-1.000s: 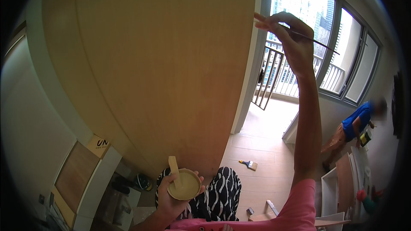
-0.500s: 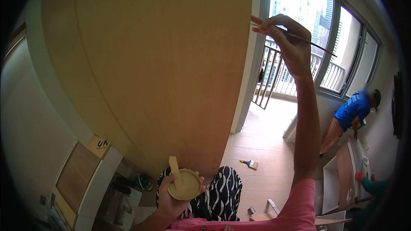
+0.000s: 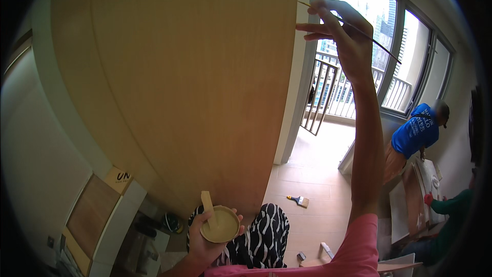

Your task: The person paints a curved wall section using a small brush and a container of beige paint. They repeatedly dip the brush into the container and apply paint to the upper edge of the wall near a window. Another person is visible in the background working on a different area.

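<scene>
My raised right hand (image 3: 348, 33) pinches a thin, dark-handled paintbrush (image 3: 382, 46), its fine tip at the right edge of a tall wood-grain panel (image 3: 195, 82). The lower fingers of that hand stretch out toward the same edge. Low in front of my body, my left hand (image 3: 204, 238) is closed round a shallow round bowl (image 3: 224, 232) of beige, paint-like stuff. A flat wooden stick (image 3: 207, 202) leans in the bowl, with my left thumb beside it.
A wide paintbrush (image 3: 298, 201) lies on the tiled floor (image 3: 307, 177). To the right, a person in a blue shirt (image 3: 416, 131) bends near boards (image 3: 417, 195); another in green sleeves (image 3: 453, 205) works there. A dark bucket (image 3: 172, 222) and low cabinet (image 3: 110, 225) stand left. Balcony railing (image 3: 346, 90) lies beyond the doorway.
My right hand has moved up along the panel's edge with the thin brush, its lower fingers now spread. The left hand and bowl have barely moved. The blue-shirted person has shifted slightly.
</scene>
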A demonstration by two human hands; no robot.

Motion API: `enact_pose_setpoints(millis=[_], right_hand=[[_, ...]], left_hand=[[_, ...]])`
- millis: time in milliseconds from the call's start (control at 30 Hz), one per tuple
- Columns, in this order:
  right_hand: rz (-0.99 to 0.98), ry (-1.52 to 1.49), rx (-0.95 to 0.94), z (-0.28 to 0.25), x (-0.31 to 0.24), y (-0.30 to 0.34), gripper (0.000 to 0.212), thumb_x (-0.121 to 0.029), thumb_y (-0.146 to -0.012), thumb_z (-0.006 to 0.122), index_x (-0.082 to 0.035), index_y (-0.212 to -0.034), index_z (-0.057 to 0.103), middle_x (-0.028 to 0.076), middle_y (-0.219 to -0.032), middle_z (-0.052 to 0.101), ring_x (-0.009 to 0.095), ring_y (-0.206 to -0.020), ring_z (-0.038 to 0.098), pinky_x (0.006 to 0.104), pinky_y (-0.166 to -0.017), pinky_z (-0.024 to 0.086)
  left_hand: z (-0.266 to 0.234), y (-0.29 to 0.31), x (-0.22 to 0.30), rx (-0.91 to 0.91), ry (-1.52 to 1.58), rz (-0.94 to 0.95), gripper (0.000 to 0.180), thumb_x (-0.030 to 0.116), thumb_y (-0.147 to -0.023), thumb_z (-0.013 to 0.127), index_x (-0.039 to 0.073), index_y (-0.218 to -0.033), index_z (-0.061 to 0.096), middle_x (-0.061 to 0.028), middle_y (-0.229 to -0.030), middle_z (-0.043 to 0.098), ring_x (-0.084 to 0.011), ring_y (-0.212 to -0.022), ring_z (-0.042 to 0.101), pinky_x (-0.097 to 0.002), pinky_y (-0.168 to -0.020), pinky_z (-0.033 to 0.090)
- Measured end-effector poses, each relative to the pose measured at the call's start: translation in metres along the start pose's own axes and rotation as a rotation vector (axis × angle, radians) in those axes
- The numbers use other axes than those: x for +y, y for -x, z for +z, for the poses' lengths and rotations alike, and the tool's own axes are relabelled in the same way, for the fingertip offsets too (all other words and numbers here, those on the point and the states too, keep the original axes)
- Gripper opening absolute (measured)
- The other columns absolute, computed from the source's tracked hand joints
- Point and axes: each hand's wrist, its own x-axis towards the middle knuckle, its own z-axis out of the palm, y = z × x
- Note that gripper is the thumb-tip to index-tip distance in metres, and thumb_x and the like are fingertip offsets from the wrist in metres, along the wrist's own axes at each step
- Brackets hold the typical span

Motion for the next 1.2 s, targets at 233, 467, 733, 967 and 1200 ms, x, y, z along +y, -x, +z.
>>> enact_pose_setpoints(millis=[233,467,733,967,1200], right_hand=[[0.034,0.026,-0.038,-0.005,0.006,-0.002,0.019,-0.013,-0.094,0.062,0.001,-0.106,0.067,0.018,-0.100,0.069,0.033,-0.086,0.073,0.0365,-0.070,0.063],[0.032,-0.039,-0.064,-0.006,0.004,0.000,0.015,-0.012,-0.093,0.063,0.000,-0.101,0.068,0.015,-0.097,0.069,0.031,-0.091,0.072,0.0371,-0.076,0.063],[0.058,-0.048,-0.057,-0.003,0.002,0.003,0.011,-0.007,-0.094,0.061,0.001,-0.098,0.068,0.013,-0.096,0.070,0.029,-0.093,0.072,0.0359,-0.077,0.063],[-0.006,0.032,-0.146,-0.012,0.014,0.006,0.012,-0.009,-0.094,0.062,0.001,-0.098,0.068,0.012,-0.097,0.070,0.029,-0.096,0.071,0.0358,-0.079,0.062],[0.008,0.014,-0.127,-0.007,0.012,0.009,0.011,-0.006,-0.094,0.061,0.000,-0.098,0.069,0.011,-0.093,0.070,0.029,-0.098,0.070,0.0357,-0.080,0.062]], left_hand=[[-0.003,0.000,-0.001,-0.007,0.004,0.002,0.040,0.034,-0.088,0.054,0.006,-0.116,0.058,-0.0168,-0.122,0.058,-0.0364,-0.121,0.051,-0.0535,-0.101,0.043],[-0.002,0.001,-0.001,-0.013,-0.005,0.001,0.040,0.033,-0.088,0.053,0.006,-0.116,0.058,-0.0166,-0.122,0.058,-0.0360,-0.121,0.051,-0.0530,-0.102,0.043],[-0.001,0.002,0.000,-0.021,0.031,-0.004,0.039,0.031,-0.090,0.053,0.003,-0.117,0.057,-0.0181,-0.120,0.059,-0.0367,-0.119,0.053,-0.0549,-0.103,0.041],[-0.003,0.001,-0.001,-0.031,0.048,-0.009,0.038,0.031,-0.090,0.054,0.004,-0.117,0.057,-0.0185,-0.121,0.059,-0.0369,-0.120,0.053,-0.0557,-0.103,0.041],[-0.004,0.000,-0.001,-0.022,0.050,-0.012,0.037,0.031,-0.090,0.053,0.004,-0.116,0.058,-0.0185,-0.121,0.059,-0.0374,-0.120,0.053,-0.0565,-0.103,0.041]])
